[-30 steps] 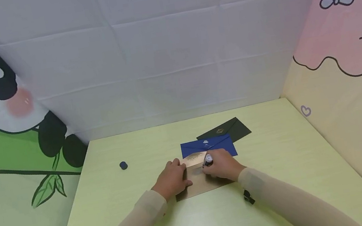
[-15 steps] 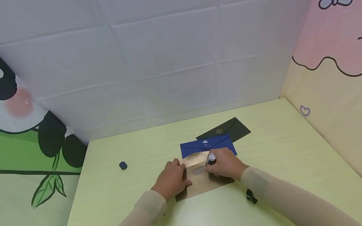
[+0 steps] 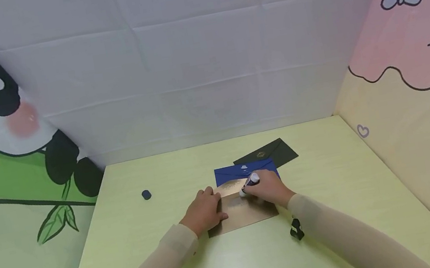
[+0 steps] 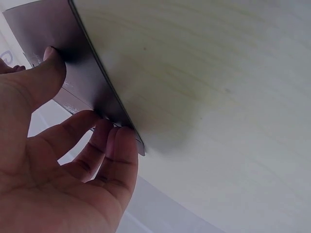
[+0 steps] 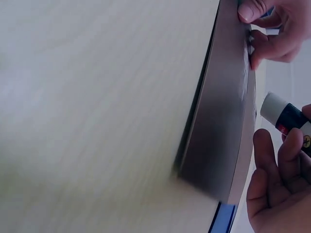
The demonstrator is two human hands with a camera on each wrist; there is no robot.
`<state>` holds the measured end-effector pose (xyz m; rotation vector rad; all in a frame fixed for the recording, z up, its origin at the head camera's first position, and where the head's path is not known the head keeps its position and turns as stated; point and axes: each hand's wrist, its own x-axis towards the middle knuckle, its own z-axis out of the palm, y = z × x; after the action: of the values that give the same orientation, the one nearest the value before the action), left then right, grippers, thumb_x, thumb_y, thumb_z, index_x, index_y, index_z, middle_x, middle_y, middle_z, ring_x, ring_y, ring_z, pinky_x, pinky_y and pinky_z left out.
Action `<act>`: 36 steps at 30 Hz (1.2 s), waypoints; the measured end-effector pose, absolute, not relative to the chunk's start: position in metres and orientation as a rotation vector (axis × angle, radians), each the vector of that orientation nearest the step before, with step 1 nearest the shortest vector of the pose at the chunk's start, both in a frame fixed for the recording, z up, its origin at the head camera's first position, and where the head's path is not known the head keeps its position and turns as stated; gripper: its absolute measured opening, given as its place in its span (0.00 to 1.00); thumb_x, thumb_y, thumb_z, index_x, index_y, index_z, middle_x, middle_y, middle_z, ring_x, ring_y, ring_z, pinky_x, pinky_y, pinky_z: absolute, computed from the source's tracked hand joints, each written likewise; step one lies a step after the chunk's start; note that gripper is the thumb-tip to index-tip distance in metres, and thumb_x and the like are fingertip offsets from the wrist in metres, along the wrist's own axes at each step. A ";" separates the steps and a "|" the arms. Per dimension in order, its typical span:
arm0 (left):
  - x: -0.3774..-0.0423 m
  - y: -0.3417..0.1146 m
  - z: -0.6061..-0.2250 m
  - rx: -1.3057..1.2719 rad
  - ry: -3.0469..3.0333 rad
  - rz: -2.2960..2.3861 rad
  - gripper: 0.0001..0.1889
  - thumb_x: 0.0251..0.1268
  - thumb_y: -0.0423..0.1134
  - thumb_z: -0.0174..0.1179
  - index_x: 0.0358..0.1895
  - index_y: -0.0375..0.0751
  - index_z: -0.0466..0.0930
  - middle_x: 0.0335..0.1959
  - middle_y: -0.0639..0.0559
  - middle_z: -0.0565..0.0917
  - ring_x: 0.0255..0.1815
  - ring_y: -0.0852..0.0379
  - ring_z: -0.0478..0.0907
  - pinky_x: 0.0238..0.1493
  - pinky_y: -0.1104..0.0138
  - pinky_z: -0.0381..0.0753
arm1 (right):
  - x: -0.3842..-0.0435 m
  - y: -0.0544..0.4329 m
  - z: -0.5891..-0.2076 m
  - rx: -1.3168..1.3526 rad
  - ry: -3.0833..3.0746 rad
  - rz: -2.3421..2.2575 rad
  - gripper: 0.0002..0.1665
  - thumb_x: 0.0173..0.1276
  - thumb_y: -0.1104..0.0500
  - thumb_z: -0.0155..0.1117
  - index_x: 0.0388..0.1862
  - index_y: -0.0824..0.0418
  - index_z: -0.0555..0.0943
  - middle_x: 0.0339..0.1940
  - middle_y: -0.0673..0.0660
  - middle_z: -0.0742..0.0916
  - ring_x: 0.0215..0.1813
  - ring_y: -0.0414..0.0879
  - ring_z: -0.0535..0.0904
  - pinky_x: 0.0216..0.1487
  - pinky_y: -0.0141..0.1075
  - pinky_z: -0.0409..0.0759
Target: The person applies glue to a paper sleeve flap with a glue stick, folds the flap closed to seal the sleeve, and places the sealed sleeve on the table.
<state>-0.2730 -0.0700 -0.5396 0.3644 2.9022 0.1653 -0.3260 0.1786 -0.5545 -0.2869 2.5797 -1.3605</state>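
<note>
A brown envelope (image 3: 254, 215) lies on the table with its flap folded open on the far side. My left hand (image 3: 204, 211) rests on its left end, thumb on the face and fingertips by the flap crease; in the left wrist view the fingers (image 4: 124, 150) are slightly bent at the envelope (image 4: 87, 53). My right hand (image 3: 271, 187) grips a glue stick (image 3: 250, 182), tilted with its white tip low near the crease. The right wrist view shows the glue stick (image 5: 286, 114) in the right hand, above the envelope (image 5: 214, 126). A greyish glossy patch marks the paper below the crease.
Behind the brown envelope lies a blue envelope (image 3: 230, 172), partly covered. A dark green envelope (image 3: 285, 153) lies farther back, overlapped by the blue one. A small dark cap (image 3: 146, 194) sits at the table's left. Fabric walls stand behind and at both sides.
My right hand has moved slightly right and up along the envelope, and the glue stick now tilts over, with more of its length showing. The left hand stays in place.
</note>
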 end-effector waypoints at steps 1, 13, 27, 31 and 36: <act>-0.273 -0.070 -0.540 0.371 2.904 0.170 0.34 0.77 0.58 0.82 0.73 0.37 0.89 0.59 0.44 0.84 0.56 0.48 0.77 0.63 0.53 0.89 | -0.325 0.176 -0.554 -0.298 2.583 -1.352 0.14 0.72 0.53 0.81 0.48 0.61 0.91 0.42 0.56 0.95 0.40 0.45 0.87 0.43 0.36 0.87; -0.275 -0.072 -0.545 0.415 2.912 0.197 0.31 0.77 0.57 0.83 0.68 0.38 0.89 0.56 0.45 0.82 0.54 0.47 0.76 0.58 0.52 0.89 | -0.313 0.137 -0.551 -0.492 2.636 -1.160 0.19 0.72 0.48 0.83 0.54 0.57 0.92 0.48 0.53 0.96 0.47 0.45 0.88 0.56 0.45 0.91; -0.274 -0.074 -0.542 0.392 2.913 0.194 0.30 0.76 0.57 0.83 0.66 0.38 0.90 0.55 0.45 0.83 0.52 0.48 0.76 0.57 0.53 0.89 | -0.309 0.128 -0.550 -0.535 2.680 -0.998 0.41 0.72 0.47 0.82 0.82 0.58 0.85 0.66 0.57 0.96 0.52 0.46 0.90 0.55 0.45 0.94; -0.274 -0.075 -0.543 0.385 2.916 0.196 0.31 0.76 0.58 0.83 0.68 0.38 0.89 0.56 0.45 0.83 0.53 0.48 0.76 0.58 0.52 0.90 | -0.310 0.131 -0.550 -0.563 2.675 -1.026 0.40 0.72 0.50 0.81 0.81 0.59 0.86 0.64 0.58 0.96 0.50 0.46 0.89 0.53 0.44 0.93; -0.274 -0.076 -0.544 0.389 2.916 0.188 0.32 0.76 0.58 0.83 0.69 0.37 0.89 0.57 0.44 0.83 0.54 0.48 0.76 0.59 0.52 0.90 | -0.311 0.138 -0.551 -0.572 2.651 -1.069 0.31 0.73 0.53 0.81 0.72 0.60 0.90 0.51 0.55 0.96 0.42 0.44 0.88 0.43 0.38 0.89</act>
<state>-0.2740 -0.0761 -0.5441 0.3893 2.9159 0.1876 -0.3106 0.1375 -0.5505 -0.5722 2.6513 -1.0688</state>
